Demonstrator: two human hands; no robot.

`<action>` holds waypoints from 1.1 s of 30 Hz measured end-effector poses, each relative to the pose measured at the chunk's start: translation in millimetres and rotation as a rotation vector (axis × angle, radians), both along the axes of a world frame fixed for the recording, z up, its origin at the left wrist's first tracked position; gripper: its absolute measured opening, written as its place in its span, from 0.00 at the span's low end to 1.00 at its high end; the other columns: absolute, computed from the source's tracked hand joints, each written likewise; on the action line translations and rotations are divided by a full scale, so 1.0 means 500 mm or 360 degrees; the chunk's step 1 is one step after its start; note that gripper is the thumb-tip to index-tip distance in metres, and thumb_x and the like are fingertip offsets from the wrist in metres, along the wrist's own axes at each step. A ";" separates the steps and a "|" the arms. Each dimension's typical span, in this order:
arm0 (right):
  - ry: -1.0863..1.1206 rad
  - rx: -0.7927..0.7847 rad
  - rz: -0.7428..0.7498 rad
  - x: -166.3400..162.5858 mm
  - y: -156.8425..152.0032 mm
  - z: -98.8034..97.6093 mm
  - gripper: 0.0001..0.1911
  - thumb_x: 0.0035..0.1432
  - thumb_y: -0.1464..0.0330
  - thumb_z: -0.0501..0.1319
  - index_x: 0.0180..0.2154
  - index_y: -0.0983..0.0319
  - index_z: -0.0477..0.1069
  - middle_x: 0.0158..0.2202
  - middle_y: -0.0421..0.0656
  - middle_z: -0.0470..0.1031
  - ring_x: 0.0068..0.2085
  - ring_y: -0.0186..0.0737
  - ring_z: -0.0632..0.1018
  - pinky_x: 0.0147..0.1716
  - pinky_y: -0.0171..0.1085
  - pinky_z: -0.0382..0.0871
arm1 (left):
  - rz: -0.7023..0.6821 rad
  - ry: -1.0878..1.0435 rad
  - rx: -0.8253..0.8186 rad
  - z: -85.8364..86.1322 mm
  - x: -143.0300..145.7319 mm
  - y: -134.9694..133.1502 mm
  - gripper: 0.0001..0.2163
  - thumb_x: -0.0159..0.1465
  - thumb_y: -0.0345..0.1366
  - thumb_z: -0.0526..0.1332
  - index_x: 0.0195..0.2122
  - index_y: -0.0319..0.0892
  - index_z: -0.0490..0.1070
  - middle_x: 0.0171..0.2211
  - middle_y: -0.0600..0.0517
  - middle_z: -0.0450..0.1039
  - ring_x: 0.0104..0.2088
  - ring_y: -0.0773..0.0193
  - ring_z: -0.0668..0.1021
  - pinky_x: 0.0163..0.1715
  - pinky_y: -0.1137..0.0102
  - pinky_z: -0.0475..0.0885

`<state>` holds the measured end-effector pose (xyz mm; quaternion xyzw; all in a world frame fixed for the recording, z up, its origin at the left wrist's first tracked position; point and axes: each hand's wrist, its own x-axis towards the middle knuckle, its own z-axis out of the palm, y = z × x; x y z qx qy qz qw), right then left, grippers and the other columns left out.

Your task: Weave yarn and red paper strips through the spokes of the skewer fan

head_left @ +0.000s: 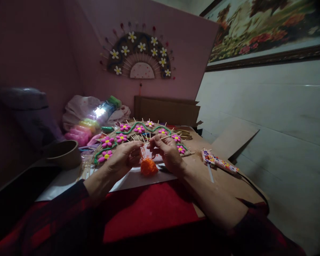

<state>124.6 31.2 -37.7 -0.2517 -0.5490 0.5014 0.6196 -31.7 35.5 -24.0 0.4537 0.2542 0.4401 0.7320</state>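
Note:
A fan-shaped craft piece (138, 137) of woven twine and thin sticks lies on the table, set with pink flowers and a wavy green cord. My left hand (124, 158) is closed in a pinch over its near middle, by an orange strand. My right hand (166, 151) is closed on a thin wooden stick that points up and right. A small ball of orange yarn (148, 166) rests on the white sheet (138, 179) between my wrists.
A patterned pen-like tool (220, 163) lies right of my hands. A brown bowl (65, 153) sits at left, with bags of coloured clay (88, 124) behind. A cardboard box (166, 110) stands at the back. A finished fan (140, 57) hangs on the pink wall. A red cloth (149, 209) covers the near edge.

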 end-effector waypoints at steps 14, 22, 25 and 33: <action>-0.0044 -0.0008 0.0244 -0.004 -0.006 0.001 0.12 0.57 0.60 0.61 0.31 0.63 0.72 0.27 0.41 0.74 0.29 0.33 0.73 0.25 0.32 0.70 | 0.0064 0.0106 -0.0004 0.009 0.003 -0.011 0.12 0.54 0.34 0.63 0.20 0.40 0.60 0.14 0.62 0.48 0.14 0.77 0.51 0.15 0.78 0.50; -0.0053 -0.0107 0.0411 -0.006 -0.011 0.002 0.14 0.55 0.58 0.62 0.31 0.63 0.72 0.25 0.40 0.73 0.27 0.32 0.73 0.25 0.31 0.67 | 0.0107 0.0216 0.0100 0.007 0.004 -0.011 0.09 0.51 0.36 0.64 0.21 0.39 0.65 0.14 0.61 0.53 0.14 0.76 0.55 0.16 0.77 0.57; -0.0110 -0.0102 0.0539 -0.009 -0.017 0.000 0.14 0.53 0.58 0.64 0.30 0.64 0.72 0.25 0.40 0.73 0.27 0.31 0.74 0.27 0.31 0.67 | 0.0117 0.0218 0.0129 0.001 0.002 -0.005 0.10 0.52 0.37 0.63 0.20 0.39 0.64 0.14 0.59 0.55 0.14 0.75 0.58 0.16 0.76 0.59; -0.0103 -0.0218 0.0680 0.007 -0.024 0.011 0.20 0.52 0.54 0.62 0.23 0.64 0.70 0.16 0.38 0.68 0.18 0.29 0.68 0.18 0.29 0.60 | 0.0225 0.0077 0.0051 -0.005 -0.002 0.007 0.14 0.52 0.34 0.64 0.18 0.40 0.57 0.14 0.62 0.49 0.13 0.77 0.53 0.12 0.79 0.46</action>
